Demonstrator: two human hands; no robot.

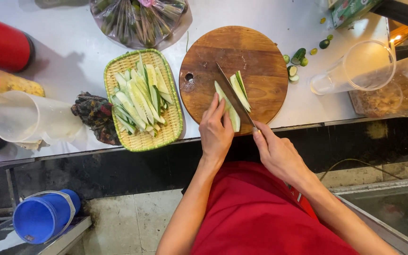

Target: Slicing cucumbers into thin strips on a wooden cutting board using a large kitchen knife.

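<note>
A round wooden cutting board [242, 52] lies on the white counter. On it are long cucumber pieces [239, 89]. My left hand [216, 132] presses its fingertips on the nearer cucumber piece [233, 118]. My right hand [275, 151] grips a knife [234, 97] by the handle; its blade runs lengthwise between the cucumber pieces. A rectangular woven bamboo tray [173, 132] to the left of the board holds several cucumber strips [140, 97].
Cucumber ends [298, 56] lie right of the board. Clear plastic pitchers [360, 68] stand at the right, another pitcher [29, 118] at the left. A dark cloth [95, 115] sits beside the tray, a bag of greens [138, 19] at the back, a blue bucket [43, 217] below.
</note>
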